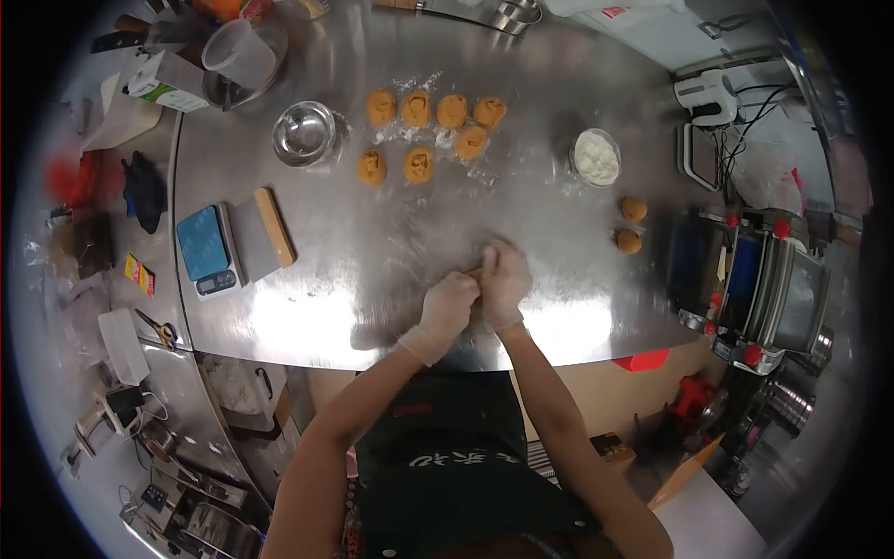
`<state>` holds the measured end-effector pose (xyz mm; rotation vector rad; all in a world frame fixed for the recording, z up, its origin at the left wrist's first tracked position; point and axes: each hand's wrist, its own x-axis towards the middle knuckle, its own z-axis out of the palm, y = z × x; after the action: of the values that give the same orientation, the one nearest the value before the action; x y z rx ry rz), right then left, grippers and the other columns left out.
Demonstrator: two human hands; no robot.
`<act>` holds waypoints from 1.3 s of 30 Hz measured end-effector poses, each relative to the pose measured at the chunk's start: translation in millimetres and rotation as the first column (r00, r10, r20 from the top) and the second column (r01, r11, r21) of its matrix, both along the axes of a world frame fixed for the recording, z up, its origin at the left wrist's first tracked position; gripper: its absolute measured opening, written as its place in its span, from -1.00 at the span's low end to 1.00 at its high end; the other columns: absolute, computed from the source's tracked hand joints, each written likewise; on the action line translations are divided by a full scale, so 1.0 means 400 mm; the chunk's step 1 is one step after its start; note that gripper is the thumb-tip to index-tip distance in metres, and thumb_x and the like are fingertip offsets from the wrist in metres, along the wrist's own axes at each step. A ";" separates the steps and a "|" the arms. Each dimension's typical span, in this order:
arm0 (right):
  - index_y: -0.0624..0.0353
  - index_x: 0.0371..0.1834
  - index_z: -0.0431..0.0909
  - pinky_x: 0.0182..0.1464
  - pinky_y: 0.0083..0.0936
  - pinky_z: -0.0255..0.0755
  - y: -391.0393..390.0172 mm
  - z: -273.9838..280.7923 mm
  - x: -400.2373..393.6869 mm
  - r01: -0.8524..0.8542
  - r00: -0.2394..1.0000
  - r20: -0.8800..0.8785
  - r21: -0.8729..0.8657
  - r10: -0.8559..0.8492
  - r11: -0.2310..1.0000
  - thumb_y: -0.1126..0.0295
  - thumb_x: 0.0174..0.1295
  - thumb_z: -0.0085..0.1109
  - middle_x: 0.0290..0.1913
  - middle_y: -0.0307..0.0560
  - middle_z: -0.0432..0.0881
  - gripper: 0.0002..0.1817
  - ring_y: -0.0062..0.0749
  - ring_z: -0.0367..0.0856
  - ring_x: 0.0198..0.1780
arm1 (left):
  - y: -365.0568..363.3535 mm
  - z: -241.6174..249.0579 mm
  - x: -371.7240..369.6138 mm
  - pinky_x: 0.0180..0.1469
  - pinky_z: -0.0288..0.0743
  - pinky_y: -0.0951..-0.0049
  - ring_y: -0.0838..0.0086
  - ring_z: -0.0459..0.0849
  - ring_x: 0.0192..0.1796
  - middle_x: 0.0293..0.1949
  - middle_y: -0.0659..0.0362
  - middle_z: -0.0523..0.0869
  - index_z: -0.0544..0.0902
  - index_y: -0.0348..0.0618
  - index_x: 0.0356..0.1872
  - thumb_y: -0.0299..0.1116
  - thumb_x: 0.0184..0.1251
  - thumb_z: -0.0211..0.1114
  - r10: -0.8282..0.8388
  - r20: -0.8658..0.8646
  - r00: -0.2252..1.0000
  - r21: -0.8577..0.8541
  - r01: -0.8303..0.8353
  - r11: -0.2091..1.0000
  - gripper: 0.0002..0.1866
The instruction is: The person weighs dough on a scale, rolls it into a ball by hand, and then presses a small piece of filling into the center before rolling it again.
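Both hands wear clear gloves and meet near the front edge of the steel table. My left hand [448, 311] is closed, its fingers pressed against a small tan piece of dough [476, 276]. My right hand [506, 280] is closed on the other side of the same piece, which is mostly hidden by the fingers. Beyond the hands, several tan dough pieces [419, 165] with creased tops sit in two uneven rows on floured steel. Two smooth round dough balls [629, 242] lie to the right, below a bowl of white flour [596, 157].
A glass bowl [304, 133] stands at the back left. Nearer on that side are a blue-topped scale [204, 247] and a dough scraper [273, 228] with a wooden handle. A metal roller machine [764, 284] flanks the table's right edge. Scissors [160, 329] lie far left.
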<state>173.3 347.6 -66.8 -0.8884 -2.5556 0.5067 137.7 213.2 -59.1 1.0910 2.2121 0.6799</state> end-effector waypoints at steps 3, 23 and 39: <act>0.11 -0.13 0.72 -0.14 -0.19 0.60 0.008 0.016 0.026 0.414 0.906 0.246 -0.343 -0.345 0.843 0.21 0.51 0.08 -0.30 0.08 0.75 -0.74 0.01 0.72 -0.26 | 0.031 0.045 -0.073 0.00 0.66 0.21 0.13 0.65 0.08 -0.08 0.13 0.67 0.67 -0.14 -0.05 -0.46 0.26 0.24 0.184 -0.036 0.982 0.309 -0.164 0.937 -0.76; 0.17 -0.16 0.66 -0.19 -0.14 0.54 -0.049 0.025 0.008 0.053 0.995 0.092 -0.149 -0.039 0.987 0.36 0.45 0.11 -0.33 0.02 0.72 -0.84 -0.05 0.69 -0.22 | -0.061 -0.002 -0.022 0.30 0.51 0.22 0.12 0.49 0.33 0.28 0.05 0.50 0.56 -0.22 0.26 -0.44 0.34 0.23 0.003 -0.287 0.958 0.341 0.100 0.935 -0.55; 0.05 -0.22 0.68 -0.25 -0.23 0.59 -0.050 0.067 -0.073 -0.355 0.935 0.011 0.096 0.355 0.930 0.16 0.45 0.20 -0.32 -0.03 0.72 -0.77 -0.05 0.69 -0.33 | -0.005 0.033 0.072 0.01 0.56 0.09 0.05 0.63 -0.02 -0.07 0.08 0.67 0.65 0.06 0.12 -0.37 -0.05 0.59 0.652 0.158 0.742 0.165 -0.671 0.723 -0.42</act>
<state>144.1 327.5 -39.8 -0.3869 -2.7201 0.4799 166.6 211.0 -45.8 0.2913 2.4830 1.2631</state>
